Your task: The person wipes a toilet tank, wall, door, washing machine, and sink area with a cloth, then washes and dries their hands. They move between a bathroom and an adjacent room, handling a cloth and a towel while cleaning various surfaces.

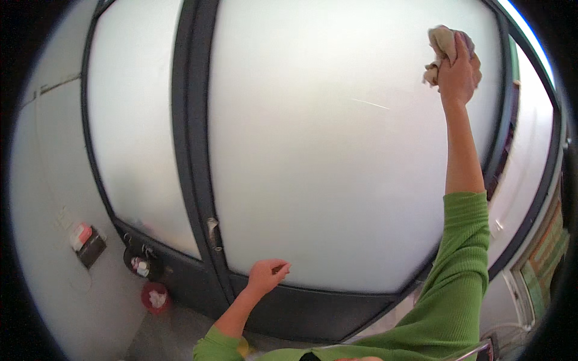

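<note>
A large frosted glass pane (325, 158) in a dark-framed door fills the view before me. High at its right side, my right hand (459, 74) grips a crumpled beige cloth (442, 43) against or close to the glass. My left hand (267, 276) hangs low near the pane's bottom edge, fingers loosely curled; nothing shows between them, though whether they are closed cannot be made out. Left of the pane, a metal door handle (214, 233) sits on the dark frame.
A second frosted pane (135, 126) stands to the left. Beside the white wall are a dark box with a pink-and-white packet (82, 237), a round black holder with small items (142, 266) and a red bin (155, 308) holding white paper.
</note>
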### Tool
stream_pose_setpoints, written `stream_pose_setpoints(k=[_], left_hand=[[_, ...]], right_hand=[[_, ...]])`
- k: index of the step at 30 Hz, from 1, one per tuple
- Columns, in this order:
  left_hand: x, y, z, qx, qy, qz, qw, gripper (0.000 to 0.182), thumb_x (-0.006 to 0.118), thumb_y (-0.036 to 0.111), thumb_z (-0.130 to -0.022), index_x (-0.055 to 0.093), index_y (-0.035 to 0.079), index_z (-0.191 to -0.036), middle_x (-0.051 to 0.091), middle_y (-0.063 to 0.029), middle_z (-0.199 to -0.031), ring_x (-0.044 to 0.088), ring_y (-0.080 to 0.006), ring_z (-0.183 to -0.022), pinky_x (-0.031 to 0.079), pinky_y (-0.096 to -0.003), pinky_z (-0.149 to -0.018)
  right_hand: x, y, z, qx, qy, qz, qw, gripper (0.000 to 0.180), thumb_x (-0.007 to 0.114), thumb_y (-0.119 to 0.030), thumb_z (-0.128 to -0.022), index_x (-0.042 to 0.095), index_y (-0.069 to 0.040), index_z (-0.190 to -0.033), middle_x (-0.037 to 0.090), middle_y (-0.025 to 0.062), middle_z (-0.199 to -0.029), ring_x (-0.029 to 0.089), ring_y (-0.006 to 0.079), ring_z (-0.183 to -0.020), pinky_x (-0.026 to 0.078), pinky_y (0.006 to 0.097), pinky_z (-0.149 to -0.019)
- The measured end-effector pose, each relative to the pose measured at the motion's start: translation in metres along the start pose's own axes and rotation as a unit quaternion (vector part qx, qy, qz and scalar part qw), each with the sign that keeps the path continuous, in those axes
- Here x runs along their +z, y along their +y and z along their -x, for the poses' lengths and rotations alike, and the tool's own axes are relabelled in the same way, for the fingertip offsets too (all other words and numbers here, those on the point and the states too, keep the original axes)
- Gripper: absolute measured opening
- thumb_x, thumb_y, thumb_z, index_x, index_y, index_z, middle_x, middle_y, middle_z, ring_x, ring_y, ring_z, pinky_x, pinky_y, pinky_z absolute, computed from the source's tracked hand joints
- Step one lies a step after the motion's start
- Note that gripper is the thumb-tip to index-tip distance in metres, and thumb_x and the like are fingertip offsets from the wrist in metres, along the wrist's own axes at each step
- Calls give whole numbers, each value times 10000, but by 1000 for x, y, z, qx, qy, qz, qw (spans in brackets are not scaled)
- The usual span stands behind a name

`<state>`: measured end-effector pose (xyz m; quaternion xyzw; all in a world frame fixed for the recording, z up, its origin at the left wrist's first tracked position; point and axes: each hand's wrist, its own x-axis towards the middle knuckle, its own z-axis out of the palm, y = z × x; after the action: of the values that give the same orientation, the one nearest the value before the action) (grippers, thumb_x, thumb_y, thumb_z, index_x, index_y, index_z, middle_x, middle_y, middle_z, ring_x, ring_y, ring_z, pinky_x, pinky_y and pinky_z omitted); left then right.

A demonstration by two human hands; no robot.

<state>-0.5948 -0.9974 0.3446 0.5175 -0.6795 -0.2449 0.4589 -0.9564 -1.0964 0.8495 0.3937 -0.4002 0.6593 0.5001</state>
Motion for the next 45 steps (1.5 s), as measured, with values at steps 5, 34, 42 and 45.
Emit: stream_pose_setpoints(k=[5, 34, 42, 45], left_hand=[[-30, 14, 0, 107, 126, 23, 986, 290, 725, 223, -920, 727, 39, -1144, 743, -110, -1027, 709, -186, -765, 569, -328, -681], [-301, 117, -149, 416, 394, -233, 786, 751, 707, 83, -736, 513, 124, -1460, 364, -238, -1578, 299, -435, -1488, 224, -529, -1241], [-243, -19, -83, 346, 344, -226, 843, 650, 749, 221, -698, 635, 149, -1334, 415, -151, -1592, 390, -418, -1434, 299, -511, -1186], [-215, -83, -48, 283, 308, -232, 878, 687, 691, 307, -729, 601, 129, -1386, 371, -220, -1602, 342, -442, -1466, 251, -533, -1202]], right_hand=[[-20, -135, 141, -290, -138, -52, 946, 533, 630, -87, -937, 555, -284, -1426, 585, 32, -1406, 515, 287, -1301, 412, 494, -1079], [-140, -130, 307, -245, -393, -193, 865, 735, 736, -131, -833, 475, -193, -1518, 296, 127, -1657, 208, 383, -1545, 231, 568, -1237], [-137, -83, 360, -314, -374, -141, 861, 536, 682, -230, -908, 589, -189, -1434, 403, 107, -1611, 283, 386, -1522, 229, 586, -1221], [-132, -80, 366, -320, -348, -154, 868, 491, 643, -272, -955, 587, -182, -1434, 426, 116, -1595, 300, 394, -1513, 233, 588, -1219]])
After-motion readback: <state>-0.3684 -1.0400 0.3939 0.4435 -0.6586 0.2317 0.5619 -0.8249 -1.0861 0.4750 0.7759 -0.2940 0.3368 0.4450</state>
